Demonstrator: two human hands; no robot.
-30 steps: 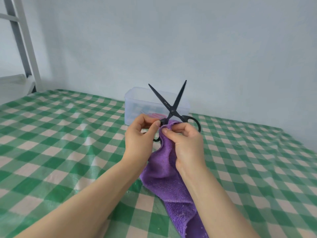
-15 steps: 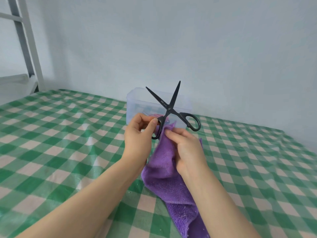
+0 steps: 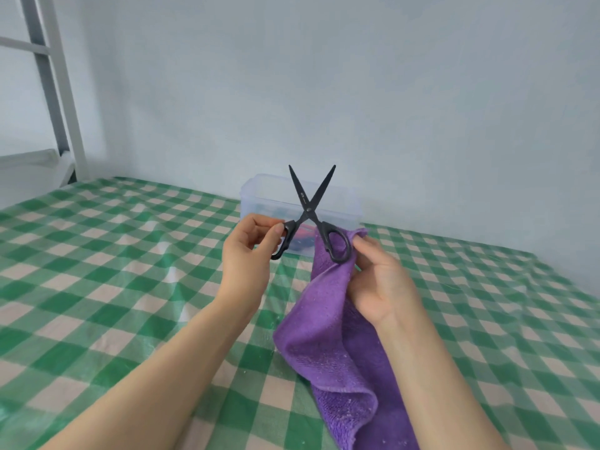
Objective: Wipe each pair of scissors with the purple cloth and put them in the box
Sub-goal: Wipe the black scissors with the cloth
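The black scissors are held in the air above the middle of the green checked surface, blades spread in an X with the tips up. Half a second ago they leaned to the left with the right handle loop sticking out free. Now they stand upright and the hands are farther apart. The left hand pinches the left loop between thumb and curled fingers. The right hand grips the purple cloth and presses it against the right loop, and the rest of the cloth hangs down to the surface. The clear plastic box sits behind the scissors at the far edge by the wall.
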